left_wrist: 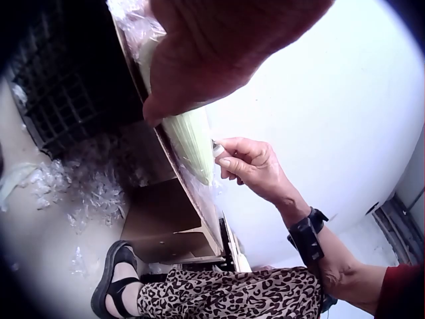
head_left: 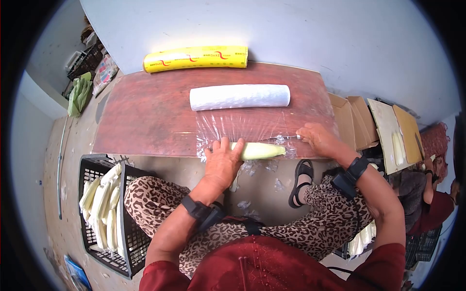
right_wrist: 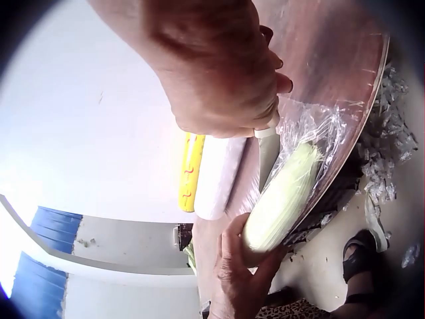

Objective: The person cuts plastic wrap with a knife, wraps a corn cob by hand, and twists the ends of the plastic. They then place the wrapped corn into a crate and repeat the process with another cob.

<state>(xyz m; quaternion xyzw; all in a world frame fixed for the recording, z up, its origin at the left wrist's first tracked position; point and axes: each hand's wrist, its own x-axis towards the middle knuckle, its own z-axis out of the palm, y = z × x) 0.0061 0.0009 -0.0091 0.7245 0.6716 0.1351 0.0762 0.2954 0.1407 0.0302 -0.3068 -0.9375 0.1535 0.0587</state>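
An ear of corn in pale green husk lies along the table's near edge on a sheet of clear cling film. My left hand grips its left end; in the right wrist view the thumb and fingers sit on opposite sides of the ear. My right hand holds a knife by its white handle. The knife's blade points left over the film, just beyond the ear, as the right wrist view shows. The film runs back to a white roll of cling film.
A yellow printed roll lies at the table's back against the wall. To the left on the floor stands a black crate with several ears of corn. Cardboard boxes stand right of the table. Film scraps litter the floor. Another person sits at far right.
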